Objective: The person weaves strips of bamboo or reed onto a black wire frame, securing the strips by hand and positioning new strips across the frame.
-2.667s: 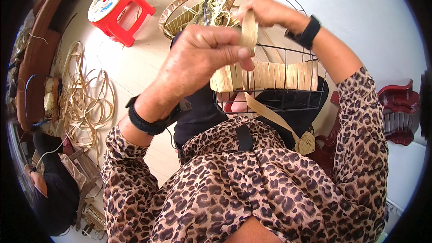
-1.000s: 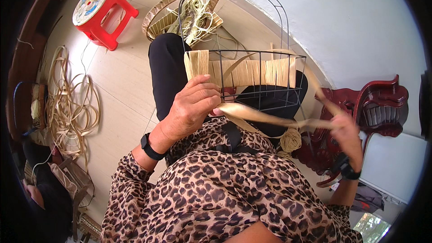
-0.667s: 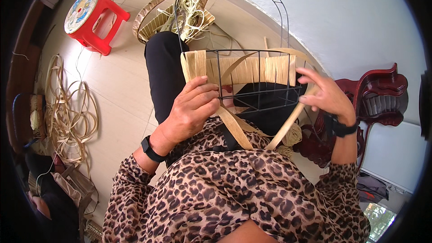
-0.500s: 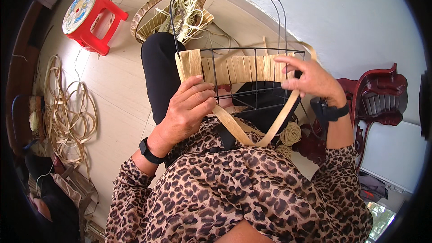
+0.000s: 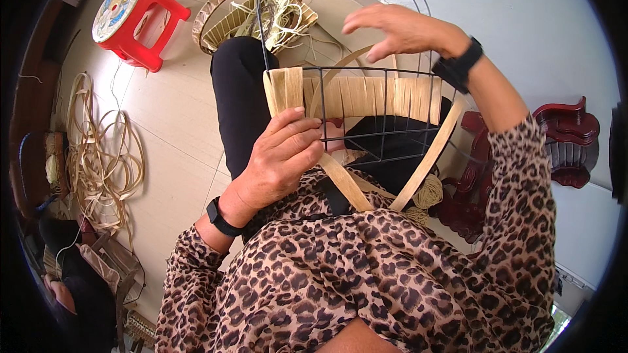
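A black wire basket frame (image 5: 347,137) rests on my lap, with a tall arched handle at its far side. Pale flat strips wrapped side by side form a band (image 5: 366,97) along the frame. At the left end of this band, my left hand (image 5: 288,150) is closed on a loose tan strip (image 5: 343,180), which sags against my shirt and rises again along the frame's right side. My right hand (image 5: 405,29) is raised above the far rim, thumb and fingers apart, holding nothing visible. Part of the strip curves behind the frame, below the right thumb.
On the floor beyond my knee, a woven basket (image 5: 307,16) holds tangled pale fibre. A red stool (image 5: 154,29) stands far left, above a heap of coiled strips (image 5: 108,157). To my right are dark carved wooden furniture (image 5: 569,137), a twine ball (image 5: 425,193) and a white wall (image 5: 523,39).
My right hand has lifted from the frame's right end to above its far rim. The strip's right side has swung outward. My left hand keeps its hold.
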`<state>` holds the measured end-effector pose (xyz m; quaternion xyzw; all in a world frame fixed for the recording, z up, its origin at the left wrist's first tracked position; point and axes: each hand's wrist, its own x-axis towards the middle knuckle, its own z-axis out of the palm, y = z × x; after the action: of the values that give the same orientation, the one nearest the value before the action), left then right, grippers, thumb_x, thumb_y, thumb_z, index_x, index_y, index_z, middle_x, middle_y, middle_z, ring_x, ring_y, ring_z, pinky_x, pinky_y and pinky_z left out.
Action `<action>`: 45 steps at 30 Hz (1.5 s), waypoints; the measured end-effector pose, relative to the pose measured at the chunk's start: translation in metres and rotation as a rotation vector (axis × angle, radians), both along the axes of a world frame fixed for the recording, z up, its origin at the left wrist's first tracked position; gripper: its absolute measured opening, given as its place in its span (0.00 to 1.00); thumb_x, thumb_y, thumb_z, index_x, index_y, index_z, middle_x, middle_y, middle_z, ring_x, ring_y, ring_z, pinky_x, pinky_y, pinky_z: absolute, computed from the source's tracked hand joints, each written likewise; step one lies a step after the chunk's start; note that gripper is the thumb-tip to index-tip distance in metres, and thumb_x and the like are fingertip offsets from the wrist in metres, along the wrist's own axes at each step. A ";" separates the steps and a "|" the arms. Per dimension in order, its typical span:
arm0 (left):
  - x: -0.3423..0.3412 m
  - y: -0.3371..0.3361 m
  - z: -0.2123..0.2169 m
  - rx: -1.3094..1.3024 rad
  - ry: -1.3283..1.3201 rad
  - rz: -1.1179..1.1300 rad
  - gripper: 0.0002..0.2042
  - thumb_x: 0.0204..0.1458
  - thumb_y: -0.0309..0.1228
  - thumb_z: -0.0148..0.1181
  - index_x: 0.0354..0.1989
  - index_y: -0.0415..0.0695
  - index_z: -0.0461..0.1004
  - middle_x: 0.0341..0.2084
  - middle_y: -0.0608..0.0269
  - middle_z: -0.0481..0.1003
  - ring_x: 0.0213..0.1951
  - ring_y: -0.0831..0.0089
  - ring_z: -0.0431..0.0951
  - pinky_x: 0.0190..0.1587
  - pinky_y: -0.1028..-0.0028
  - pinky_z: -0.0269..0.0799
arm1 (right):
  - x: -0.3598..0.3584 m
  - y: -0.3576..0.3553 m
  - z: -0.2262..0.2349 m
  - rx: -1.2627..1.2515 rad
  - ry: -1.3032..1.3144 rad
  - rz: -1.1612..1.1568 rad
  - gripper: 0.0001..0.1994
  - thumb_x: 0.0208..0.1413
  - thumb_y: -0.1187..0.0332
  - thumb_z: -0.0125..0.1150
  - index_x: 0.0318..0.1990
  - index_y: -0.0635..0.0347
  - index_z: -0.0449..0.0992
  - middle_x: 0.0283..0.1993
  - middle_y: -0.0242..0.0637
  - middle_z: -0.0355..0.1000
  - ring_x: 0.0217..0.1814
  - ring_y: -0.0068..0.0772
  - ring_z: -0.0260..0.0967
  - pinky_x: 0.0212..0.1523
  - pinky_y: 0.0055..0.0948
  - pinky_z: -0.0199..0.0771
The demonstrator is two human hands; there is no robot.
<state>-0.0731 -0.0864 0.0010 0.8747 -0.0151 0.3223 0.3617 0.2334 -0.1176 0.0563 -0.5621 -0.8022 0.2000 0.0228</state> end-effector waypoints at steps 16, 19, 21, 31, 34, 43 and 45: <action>0.004 0.005 0.003 -0.068 -0.051 -0.054 0.07 0.37 0.19 0.61 0.28 0.38 0.72 0.37 0.52 0.76 0.46 0.58 0.76 0.55 0.57 0.67 | 0.133 0.047 -0.046 0.125 -0.067 -0.402 0.11 0.48 0.65 0.62 0.40 0.58 0.77 0.28 0.31 0.76 0.26 0.32 0.71 0.34 0.31 0.74; -0.004 0.008 -0.002 -0.059 -0.027 -0.009 0.07 0.37 0.20 0.61 0.27 0.38 0.72 0.37 0.53 0.76 0.47 0.58 0.76 0.56 0.57 0.67 | 0.138 0.034 0.030 0.452 -0.205 -1.027 0.10 0.49 0.62 0.56 0.27 0.59 0.77 0.26 0.34 0.73 0.29 0.30 0.68 0.32 0.29 0.69; -0.001 0.007 0.000 -0.051 -0.029 -0.035 0.08 0.37 0.20 0.61 0.28 0.38 0.73 0.38 0.53 0.76 0.47 0.59 0.76 0.56 0.58 0.66 | 0.174 -0.010 0.075 0.584 -0.560 -0.917 0.09 0.50 0.62 0.56 0.31 0.57 0.77 0.27 0.33 0.72 0.30 0.28 0.67 0.34 0.27 0.69; -0.004 0.009 -0.006 0.022 -0.018 -0.005 0.08 0.37 0.20 0.60 0.29 0.38 0.74 0.38 0.55 0.75 0.46 0.60 0.77 0.56 0.58 0.66 | 0.099 -0.216 0.140 0.465 -0.383 -1.191 0.11 0.54 0.61 0.53 0.32 0.59 0.75 0.28 0.35 0.72 0.29 0.30 0.67 0.32 0.28 0.69; -0.006 0.013 -0.007 0.003 -0.023 0.008 0.08 0.38 0.20 0.60 0.30 0.38 0.75 0.37 0.55 0.76 0.45 0.60 0.77 0.55 0.59 0.66 | 0.078 -0.252 0.142 0.374 -0.261 -1.356 0.12 0.54 0.60 0.52 0.33 0.60 0.74 0.29 0.36 0.72 0.29 0.30 0.67 0.32 0.29 0.69; -0.008 0.029 -0.005 0.023 0.001 -0.022 0.07 0.39 0.18 0.59 0.30 0.35 0.74 0.38 0.50 0.75 0.46 0.56 0.76 0.55 0.55 0.66 | 0.084 -0.290 0.101 0.355 0.274 -1.825 0.13 0.57 0.59 0.50 0.34 0.61 0.72 0.30 0.38 0.72 0.29 0.32 0.67 0.30 0.30 0.69; -0.011 0.032 -0.001 0.048 0.023 -0.002 0.07 0.40 0.19 0.59 0.30 0.37 0.74 0.38 0.53 0.75 0.46 0.58 0.76 0.55 0.57 0.66 | 0.103 -0.285 0.088 0.422 0.402 -1.887 0.14 0.58 0.59 0.49 0.34 0.62 0.72 0.30 0.39 0.72 0.29 0.32 0.67 0.30 0.30 0.69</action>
<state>-0.0841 -0.0545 -0.0005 0.8867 -0.0195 0.3113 0.3412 0.3359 -0.4029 0.1446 -0.9113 -0.0253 0.0446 0.4086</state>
